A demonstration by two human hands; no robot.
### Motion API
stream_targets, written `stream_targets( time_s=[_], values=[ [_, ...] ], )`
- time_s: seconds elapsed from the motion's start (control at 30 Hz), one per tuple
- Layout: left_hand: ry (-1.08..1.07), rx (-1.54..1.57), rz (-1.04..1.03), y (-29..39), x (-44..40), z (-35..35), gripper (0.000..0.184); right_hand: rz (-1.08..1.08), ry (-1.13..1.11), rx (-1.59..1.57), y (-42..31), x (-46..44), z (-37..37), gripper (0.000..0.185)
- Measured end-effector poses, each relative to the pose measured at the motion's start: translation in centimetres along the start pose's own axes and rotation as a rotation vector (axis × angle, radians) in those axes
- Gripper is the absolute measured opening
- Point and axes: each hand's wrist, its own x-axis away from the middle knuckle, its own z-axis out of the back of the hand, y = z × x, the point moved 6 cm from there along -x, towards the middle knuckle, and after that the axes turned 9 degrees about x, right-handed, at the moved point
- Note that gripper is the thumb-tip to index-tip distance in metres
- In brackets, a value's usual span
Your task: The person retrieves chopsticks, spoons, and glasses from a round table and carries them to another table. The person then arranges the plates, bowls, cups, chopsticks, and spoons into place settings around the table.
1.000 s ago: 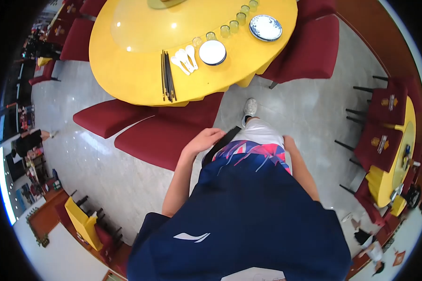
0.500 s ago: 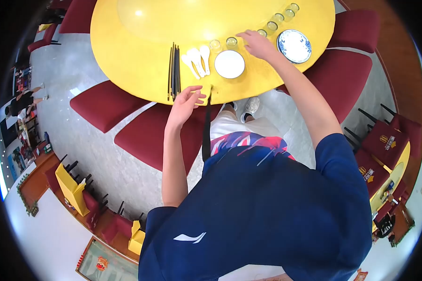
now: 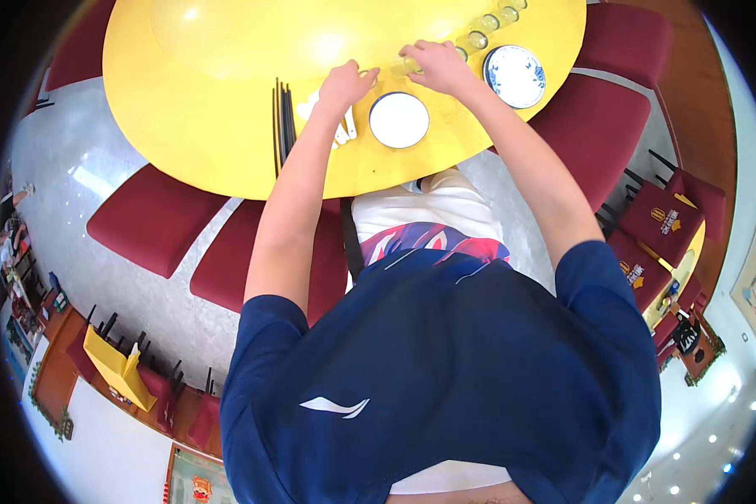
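My left hand (image 3: 349, 87) reaches over the white spoons (image 3: 342, 134) and has its thumb and fingers closed around a small clear glass (image 3: 368, 78). To the right, my right hand (image 3: 439, 67) grips another small glass (image 3: 409, 65) from its right side. A white plate with a dark rim (image 3: 399, 120) lies just in front of both hands. My left forearm partly covers the spoons and the black chopsticks (image 3: 284, 126).
More small glasses (image 3: 478, 39) run in a slanting row toward the far right of the yellow round table (image 3: 218, 134). Blue-and-white patterned plates (image 3: 514, 77) sit near the right edge. Dark red chairs (image 3: 155, 220) surround the table.
My left hand has moved forward from the table's near edge to the left glass. My right hand has shifted left onto its glass. The whole view has tilted slightly.
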Motion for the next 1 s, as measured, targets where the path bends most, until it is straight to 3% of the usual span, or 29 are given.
stream_targets(
  time_s=[0.07,0.1,0.17,0.2,0.27,0.33,0.4,0.47,0.5,0.53,0.6,0.67,0.73,0.87,0.93,1.0],
  values=[
    [-0.046,-0.051,0.031,0.8,-0.6,-0.4,0.056,-0.296,0.206,-0.646,2.7,3.1,2.0,0.037],
    [-0.087,-0.107,0.062,0.7,-0.9,-0.8,0.057,-0.300,0.200,-0.646,3.1,4.6,1.8,0.037],
    [-0.155,-0.089,0.080,0.5,-2.1,-1.1,0.056,-0.686,0.346,-1.584,5.0,8.8,-0.2,0.037],
    [-0.214,-0.072,0.098,-0.1,-2.7,-1.5,0.055,-0.683,0.335,-1.584,4.9,10.5,-0.5,0.037],
    [-0.150,-0.059,0.104,-0.8,-2.6,-0.2,0.051,-0.677,0.321,-2.434,3.6,13.2,-1.7,0.042],
    [-0.161,0.454,0.257,-1.0,0.0,2.0,0.049,-0.682,0.253,-2.418,3.0,15.1,-2.5,0.043],
    [-0.075,0.853,0.280,-1.7,2.8,3.4,0.050,-0.710,0.208,-2.417,2.6,16.4,-4.3,0.044],
    [-0.105,1.064,0.263,-1.0,6.5,4.0,0.055,-0.629,0.118,-1.895,3.1,16.6,-6.1,0.042],
    [-0.100,1.054,0.268,0.1,8.5,3.9,0.055,-0.580,0.177,-1.593,3.7,16.5,-7.4,0.043],
    [-0.075,1.083,0.222,1.8,10.6,3.7,0.056,-0.576,0.175,-1.603,4.2,16.3,-7.9,0.043],
    [-0.020,1.118,0.132,3.8,13.3,1.8,0.057,-0.441,0.252,-0.863,5.0,16.1,-6.8,0.048],
    [-0.008,1.176,-0.008,8.2,15.6,-0.6,0.056,-0.388,0.296,-0.856,5.4,15.6,-8.0,0.050],
    [0.140,0.873,-0.225,10.3,16.3,-3.8,0.056,-0.275,0.256,-0.736,5.4,15.3,-9.4,0.048],
    [0.188,0.636,-0.118,13.9,15.9,-9.1,0.054,-0.226,0.211,-0.686,5.7,15.3,-9.2,0.054],
    [0.297,0.255,-0.267,14.7,15.0,-11.5,0.053,-0.304,0.174,-0.715,5.9,16.0,-8.6,0.056],
    [0.306,0.288,-0.261,14.2,13.8,-14.0,0.054,-0.263,0.264,-0.669,6.9,17.2,-5.4,0.056]
  ],
)
